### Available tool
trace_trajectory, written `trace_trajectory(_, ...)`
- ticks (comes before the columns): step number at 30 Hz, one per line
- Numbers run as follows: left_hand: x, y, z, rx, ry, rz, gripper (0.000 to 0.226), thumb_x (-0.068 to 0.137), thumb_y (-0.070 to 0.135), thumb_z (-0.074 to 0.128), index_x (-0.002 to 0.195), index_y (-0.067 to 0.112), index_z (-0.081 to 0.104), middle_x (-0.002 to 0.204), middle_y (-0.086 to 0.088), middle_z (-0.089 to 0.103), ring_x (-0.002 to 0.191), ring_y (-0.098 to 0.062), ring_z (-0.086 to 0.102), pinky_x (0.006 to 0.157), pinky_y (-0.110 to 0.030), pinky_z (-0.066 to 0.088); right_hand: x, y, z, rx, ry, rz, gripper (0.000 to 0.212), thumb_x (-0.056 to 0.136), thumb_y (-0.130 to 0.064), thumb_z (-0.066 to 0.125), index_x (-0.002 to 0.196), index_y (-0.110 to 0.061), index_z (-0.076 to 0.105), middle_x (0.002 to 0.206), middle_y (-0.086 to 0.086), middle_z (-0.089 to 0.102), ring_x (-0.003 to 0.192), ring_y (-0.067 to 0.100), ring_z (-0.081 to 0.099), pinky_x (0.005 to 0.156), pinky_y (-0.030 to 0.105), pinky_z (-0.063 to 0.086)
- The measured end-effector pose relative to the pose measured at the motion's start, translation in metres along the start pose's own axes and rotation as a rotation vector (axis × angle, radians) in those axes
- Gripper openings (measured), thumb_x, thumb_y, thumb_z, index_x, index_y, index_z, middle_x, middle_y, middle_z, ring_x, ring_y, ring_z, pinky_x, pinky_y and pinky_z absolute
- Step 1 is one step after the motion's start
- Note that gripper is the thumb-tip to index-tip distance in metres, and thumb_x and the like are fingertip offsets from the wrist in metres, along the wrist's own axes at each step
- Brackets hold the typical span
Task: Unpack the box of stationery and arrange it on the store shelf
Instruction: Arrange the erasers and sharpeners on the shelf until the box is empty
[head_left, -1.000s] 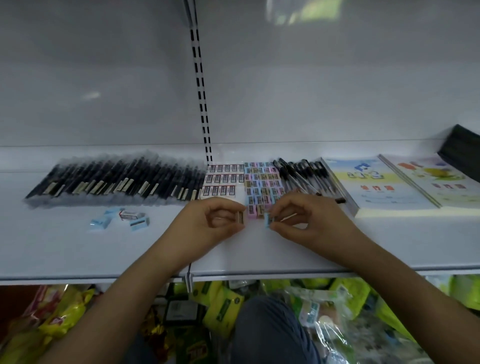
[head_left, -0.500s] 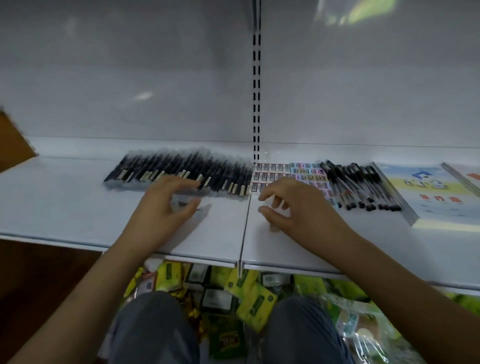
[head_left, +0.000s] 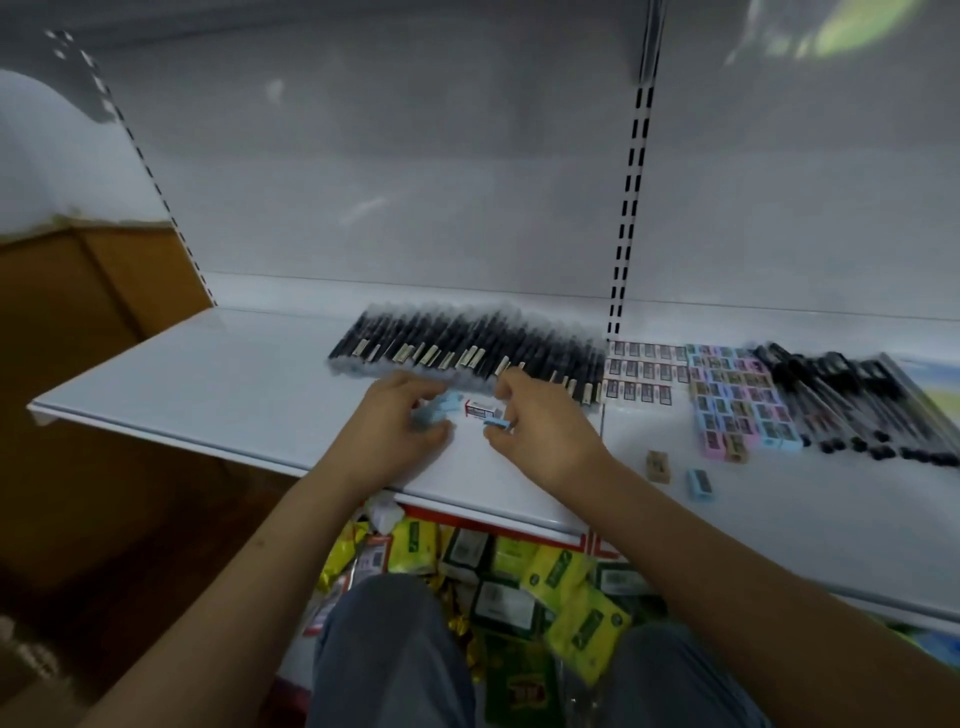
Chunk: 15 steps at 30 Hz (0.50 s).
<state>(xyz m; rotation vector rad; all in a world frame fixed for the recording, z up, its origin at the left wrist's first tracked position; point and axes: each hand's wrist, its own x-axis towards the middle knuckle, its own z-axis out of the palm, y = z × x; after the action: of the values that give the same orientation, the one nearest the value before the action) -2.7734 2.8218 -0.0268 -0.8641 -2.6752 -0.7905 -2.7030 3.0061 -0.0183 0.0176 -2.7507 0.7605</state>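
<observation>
blue erasers (head_left: 435, 410) under left grip (head_left: 402, 428) | right grip (head_left: 540, 426) pinching blue eraser (head_left: 497, 424)

The left hand (head_left: 400, 421) covers part of the blue erasers (head_left: 439, 408) under its fingers, and how many lie there cannot be told. Both hands are blurred. The printing on the eraser rows (head_left: 727, 395) is too small to read. A booklet (head_left: 943, 395) is cut off at the right edge.
</observation>
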Motion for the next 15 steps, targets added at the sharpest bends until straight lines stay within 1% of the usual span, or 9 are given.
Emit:
trace_trajectory(3, 0.002, 0.001, 0.007, 0.041, -0.013, 0.01, 0.046, 0.089, 0.032, 0.07, 0.133, 0.019, 0.061, 0.127, -0.003, 0.056, 0.11, -0.017, 0.052, 0.089, -0.02, 0.036, -0.002, 0.004, 0.0, 0.007, 0.003, 0.016, 0.027, 0.088, -0.025, 0.065, 0.113, -0.019, 0.055, 0.098, 0.001, 0.06, 0.091, 0.019, 0.059, 0.079, 0.036, 0.051)
trace_trajectory(5, 0.005, 0.006, 0.009, 0.043, -0.01, 0.013, 0.04, 0.092, 0.03, 0.066, 0.131, 0.018, 0.063, 0.125, -0.003, 0.056, 0.101, -0.016, 0.053, 0.085, -0.018, 0.036, -0.005, 0.006, 0.0, 0.006, 0.01, 0.0, 0.028, 0.089, -0.025, 0.065, 0.116, -0.02, 0.058, 0.101, 0.0, 0.06, 0.093, 0.017, 0.058, 0.08, 0.03, 0.047)
trace_trajectory(6, 0.007, 0.009, 0.009, 0.039, -0.002, 0.015, 0.035, 0.093, 0.028, 0.066, 0.126, 0.018, 0.066, 0.12, -0.002, 0.057, 0.092, -0.013, 0.053, 0.08, -0.017, 0.037, -0.006, 0.007, 0.0, 0.001, 0.014, -0.015, 0.029, 0.09, -0.025, 0.064, 0.118, -0.02, 0.059, 0.103, 0.001, 0.06, 0.093, 0.016, 0.056, 0.08, 0.028, 0.045)
trace_trajectory(8, 0.008, 0.011, 0.005, 0.029, 0.009, 0.026, 0.021, 0.091, 0.027, 0.069, 0.11, 0.02, 0.071, 0.108, 0.001, 0.06, 0.081, -0.008, 0.052, 0.068, -0.011, 0.036, -0.008, 0.009, -0.004, -0.006, 0.031, -0.036, 0.031, 0.091, -0.025, 0.064, 0.121, -0.02, 0.061, 0.106, 0.002, 0.06, 0.092, 0.014, 0.054, 0.083, 0.027, 0.043)
trace_trajectory(9, 0.008, 0.012, 0.002, 0.028, 0.01, 0.033, 0.014, 0.089, 0.028, 0.071, 0.101, 0.021, 0.071, 0.102, 0.002, 0.061, 0.079, -0.008, 0.053, 0.066, -0.01, 0.036, -0.01, 0.01, -0.007, 0.003, 0.043, -0.038, 0.031, 0.091, -0.026, 0.065, 0.121, -0.02, 0.062, 0.105, 0.002, 0.06, 0.091, 0.015, 0.054, 0.086, 0.028, 0.045)
trace_trajectory(10, 0.007, 0.011, 0.0, 0.029, 0.007, 0.037, 0.011, 0.087, 0.029, 0.073, 0.095, 0.022, 0.071, 0.097, 0.003, 0.062, 0.078, -0.007, 0.055, 0.065, -0.013, 0.038, -0.013, 0.011, -0.011, 0.023, 0.057, -0.04, 0.031, 0.091, -0.025, 0.065, 0.121, -0.019, 0.064, 0.102, 0.003, 0.061, 0.088, 0.014, 0.054, 0.087, 0.03, 0.046)
trace_trajectory(12, 0.004, 0.011, -0.006, 0.013, 0.007, 0.027, 0.012, 0.087, 0.03, 0.073, 0.092, 0.02, 0.071, 0.093, 0.004, 0.065, 0.079, -0.007, 0.058, 0.068, -0.021, 0.044, -0.022, 0.014, -0.023, 0.067, 0.104, -0.054, 0.027, 0.09, -0.023, 0.068, 0.116, -0.016, 0.068, 0.094, 0.003, 0.06, 0.079, 0.011, 0.053, 0.086, 0.031, 0.049)
trace_trajectory(13, 0.003, 0.013, -0.01, -0.02, 0.023, 0.007, 0.013, 0.087, 0.03, 0.073, 0.093, 0.019, 0.071, 0.092, 0.004, 0.067, 0.08, -0.007, 0.06, 0.069, -0.02, 0.047, -0.028, 0.016, -0.03, 0.082, 0.134, -0.065, 0.023, 0.089, -0.021, 0.069, 0.111, -0.015, 0.07, 0.092, 0.003, 0.061, 0.076, 0.011, 0.054, 0.084, 0.029, 0.049)
trace_trajectory(15, 0.001, 0.025, -0.019, -0.129, 0.092, -0.036, 0.01, 0.089, 0.03, 0.071, 0.094, 0.021, 0.07, 0.091, 0.007, 0.069, 0.081, -0.002, 0.062, 0.068, -0.01, 0.045, -0.041, 0.023, -0.05, 0.082, 0.2, -0.062, 0.015, 0.087, -0.017, 0.07, 0.102, -0.014, 0.072, 0.088, 0.002, 0.063, 0.074, 0.012, 0.057, 0.079, 0.02, 0.048)
